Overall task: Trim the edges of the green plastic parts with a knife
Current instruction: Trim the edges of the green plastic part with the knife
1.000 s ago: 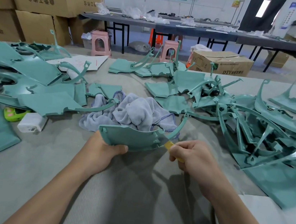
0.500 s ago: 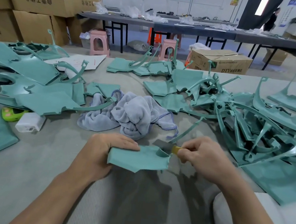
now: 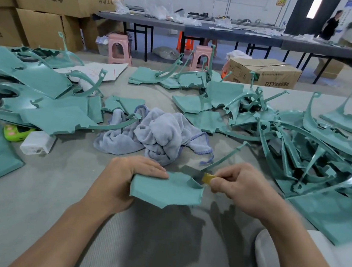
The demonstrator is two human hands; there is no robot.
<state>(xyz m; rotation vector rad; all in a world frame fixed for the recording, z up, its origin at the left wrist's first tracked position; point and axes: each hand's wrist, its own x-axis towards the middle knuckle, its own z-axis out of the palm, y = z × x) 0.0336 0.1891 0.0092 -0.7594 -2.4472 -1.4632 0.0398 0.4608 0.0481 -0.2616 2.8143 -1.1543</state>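
Green plastic part (image 3: 163,190): flat matte teal panel with jagged notched edges and 1 thin curved arm rising far-right, held above near-centre table (image 3: 27,203). Left hand (image 3: 124,176) gripped its left edge, thumb pressed on top. Right hand (image 3: 243,189) pinched the yellow-handled knife (image 3: 206,178) at the panel's right edge.

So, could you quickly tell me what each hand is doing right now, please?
Left hand: grips the green plastic part.
Right hand: pinches the yellow-handled knife at the part's edge.

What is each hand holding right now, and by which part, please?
Left hand grips the green plastic part by its left edge; right hand pinches the knife by its yellow handle.
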